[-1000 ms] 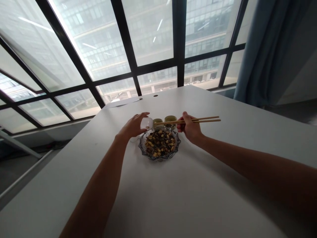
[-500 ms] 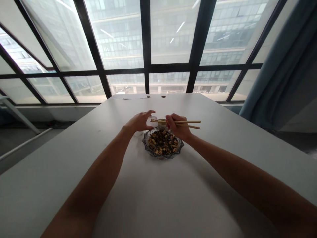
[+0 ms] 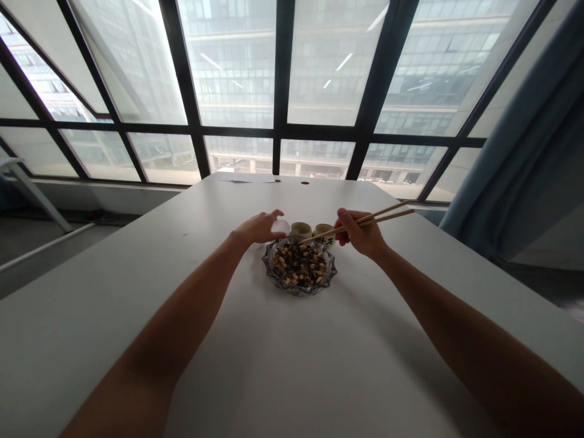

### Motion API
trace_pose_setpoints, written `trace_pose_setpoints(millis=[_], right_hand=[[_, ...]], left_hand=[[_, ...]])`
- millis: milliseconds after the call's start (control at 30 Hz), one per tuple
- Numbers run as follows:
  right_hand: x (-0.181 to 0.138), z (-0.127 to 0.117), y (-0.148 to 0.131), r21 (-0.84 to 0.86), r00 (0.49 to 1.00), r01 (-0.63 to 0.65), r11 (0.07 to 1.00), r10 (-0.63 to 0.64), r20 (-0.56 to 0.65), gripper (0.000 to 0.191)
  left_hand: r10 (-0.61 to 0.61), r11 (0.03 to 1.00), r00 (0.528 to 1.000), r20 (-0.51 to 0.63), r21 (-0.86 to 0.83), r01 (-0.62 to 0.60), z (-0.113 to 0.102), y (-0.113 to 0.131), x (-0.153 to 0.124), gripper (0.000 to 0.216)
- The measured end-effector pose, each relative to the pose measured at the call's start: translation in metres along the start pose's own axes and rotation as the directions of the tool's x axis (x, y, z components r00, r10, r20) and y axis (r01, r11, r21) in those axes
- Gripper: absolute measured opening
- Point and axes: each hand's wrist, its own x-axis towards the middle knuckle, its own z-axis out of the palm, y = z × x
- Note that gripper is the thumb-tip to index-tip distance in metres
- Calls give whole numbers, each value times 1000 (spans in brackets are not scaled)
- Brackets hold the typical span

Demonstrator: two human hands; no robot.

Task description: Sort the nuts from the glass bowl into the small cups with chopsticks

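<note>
The left hand (image 3: 259, 229) lies on the desk (image 3: 292, 359), half curled, with its fingers resting against a small clear cup (image 3: 281, 226); I cannot tell whether they grip it or only steady it. Just in front sits the glass bowl (image 3: 300, 281) of mixed nuts and seeds. 2 small ceramic cups (image 3: 301, 230) stand side by side just behind its far rim.

The chopsticks (image 3: 369, 219) slant down to the left, their tips hovering over the back of the bowl and holding nothing that I can see. The right hand (image 3: 360, 234) is closed around their middle in a pinch.

To my eye, the pick would go best with the tips kept even, 1 piece taken at a time, and the clear cup held close to the rim.
</note>
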Motion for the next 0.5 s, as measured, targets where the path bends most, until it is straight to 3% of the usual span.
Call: trace_pose_setpoints(millis=[167, 333, 500], right_hand=[[4, -5, -8, -86, 994, 19, 996, -10, 108, 64], [5, -5, -6, -138, 983, 36, 990, -10, 185, 64], [6, -6, -4, -168, 961, 18, 986, 29, 277, 63]], left_hand=[[-20, 1000, 1000, -7, 10, 20, 5, 0, -1, 66], [6, 1000, 996, -84, -28, -8, 2, -10, -5, 68], [-52, 995, 997, -56, -86, 47, 4, -24, -8, 71]])
